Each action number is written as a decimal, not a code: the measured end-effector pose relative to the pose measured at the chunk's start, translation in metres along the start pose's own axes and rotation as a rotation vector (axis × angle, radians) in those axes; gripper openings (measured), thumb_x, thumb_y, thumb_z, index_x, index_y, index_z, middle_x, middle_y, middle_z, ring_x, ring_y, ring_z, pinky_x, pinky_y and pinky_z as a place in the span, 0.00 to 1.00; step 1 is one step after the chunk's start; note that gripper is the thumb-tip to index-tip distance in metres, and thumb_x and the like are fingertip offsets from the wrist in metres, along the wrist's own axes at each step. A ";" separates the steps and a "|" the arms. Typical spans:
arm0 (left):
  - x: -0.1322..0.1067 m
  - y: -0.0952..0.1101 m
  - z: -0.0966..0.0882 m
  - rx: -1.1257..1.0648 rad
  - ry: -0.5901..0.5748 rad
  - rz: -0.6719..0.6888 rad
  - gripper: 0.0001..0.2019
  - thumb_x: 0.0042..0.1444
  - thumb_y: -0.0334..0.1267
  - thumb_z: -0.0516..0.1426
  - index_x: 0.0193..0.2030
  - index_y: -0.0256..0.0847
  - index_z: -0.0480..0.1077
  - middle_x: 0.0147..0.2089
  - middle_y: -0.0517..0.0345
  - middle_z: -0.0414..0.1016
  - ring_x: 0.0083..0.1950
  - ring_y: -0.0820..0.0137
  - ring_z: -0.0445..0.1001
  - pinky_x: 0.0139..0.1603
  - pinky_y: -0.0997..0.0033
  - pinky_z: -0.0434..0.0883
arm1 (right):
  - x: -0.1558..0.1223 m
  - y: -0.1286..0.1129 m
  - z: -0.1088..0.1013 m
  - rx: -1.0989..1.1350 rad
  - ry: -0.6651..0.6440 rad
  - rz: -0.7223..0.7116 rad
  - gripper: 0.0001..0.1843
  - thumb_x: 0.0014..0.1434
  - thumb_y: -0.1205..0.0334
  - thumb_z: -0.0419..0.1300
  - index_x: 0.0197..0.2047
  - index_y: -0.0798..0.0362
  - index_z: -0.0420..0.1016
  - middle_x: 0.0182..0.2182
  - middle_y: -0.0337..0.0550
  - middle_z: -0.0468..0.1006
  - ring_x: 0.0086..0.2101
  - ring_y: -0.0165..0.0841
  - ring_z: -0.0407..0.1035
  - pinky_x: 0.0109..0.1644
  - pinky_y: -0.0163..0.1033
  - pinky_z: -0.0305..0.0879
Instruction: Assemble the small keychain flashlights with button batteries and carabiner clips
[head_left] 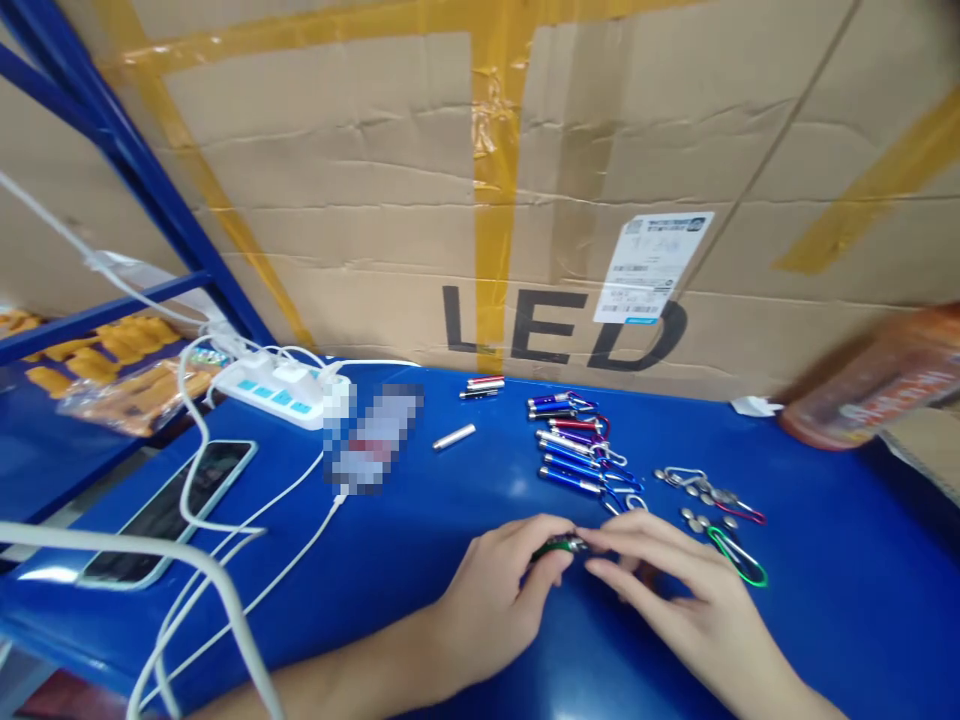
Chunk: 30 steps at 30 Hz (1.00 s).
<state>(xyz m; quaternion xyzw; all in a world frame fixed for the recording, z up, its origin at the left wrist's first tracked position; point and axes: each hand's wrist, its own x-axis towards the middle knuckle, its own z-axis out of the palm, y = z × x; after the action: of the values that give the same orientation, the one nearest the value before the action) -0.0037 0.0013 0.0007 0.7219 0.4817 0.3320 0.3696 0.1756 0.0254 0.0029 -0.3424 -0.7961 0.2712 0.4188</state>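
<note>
Above the blue table (420, 525) — left hand (501, 585) pinches green tube (556, 546); right hand (686, 585) at its tip, grip unclear

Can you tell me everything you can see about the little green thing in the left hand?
The little green thing looks slim and shiny, perhaps metal, with a silvery end facing the right hand. It lies roughly sideways in the grip of the left hand, between thumb and fingers, over the blue tabletop. The fingers hide much of it, so I can't tell its full length. The right fingertips are close to the silvery end; whether they touch it isn't clear.
</note>
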 end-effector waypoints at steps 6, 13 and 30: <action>-0.002 0.002 -0.001 -0.016 -0.021 -0.029 0.11 0.61 0.34 0.46 0.42 0.41 0.69 0.30 0.62 0.71 0.31 0.74 0.69 0.35 0.77 0.64 | 0.002 0.007 -0.001 -0.036 -0.047 -0.053 0.11 0.53 0.66 0.61 0.40 0.47 0.79 0.29 0.45 0.75 0.25 0.31 0.70 0.23 0.30 0.69; -0.003 0.003 -0.004 -0.039 -0.070 -0.032 0.12 0.61 0.33 0.44 0.33 0.40 0.67 0.27 0.62 0.69 0.30 0.75 0.67 0.35 0.77 0.63 | 0.004 0.007 -0.004 0.061 -0.107 -0.056 0.10 0.54 0.66 0.59 0.37 0.45 0.80 0.29 0.44 0.74 0.19 0.27 0.68 0.19 0.29 0.68; -0.004 -0.006 0.004 -0.038 -0.151 0.021 0.07 0.58 0.31 0.46 0.29 0.42 0.55 0.25 0.65 0.64 0.25 0.76 0.63 0.28 0.78 0.59 | 0.005 0.006 0.001 0.221 -0.141 0.145 0.17 0.53 0.53 0.61 0.19 0.53 0.77 0.22 0.41 0.71 0.22 0.25 0.65 0.24 0.31 0.64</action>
<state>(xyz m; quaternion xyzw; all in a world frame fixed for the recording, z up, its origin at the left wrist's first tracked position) -0.0046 -0.0023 -0.0064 0.7426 0.4384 0.2898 0.4151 0.1743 0.0333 0.0003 -0.3310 -0.7620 0.4102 0.3762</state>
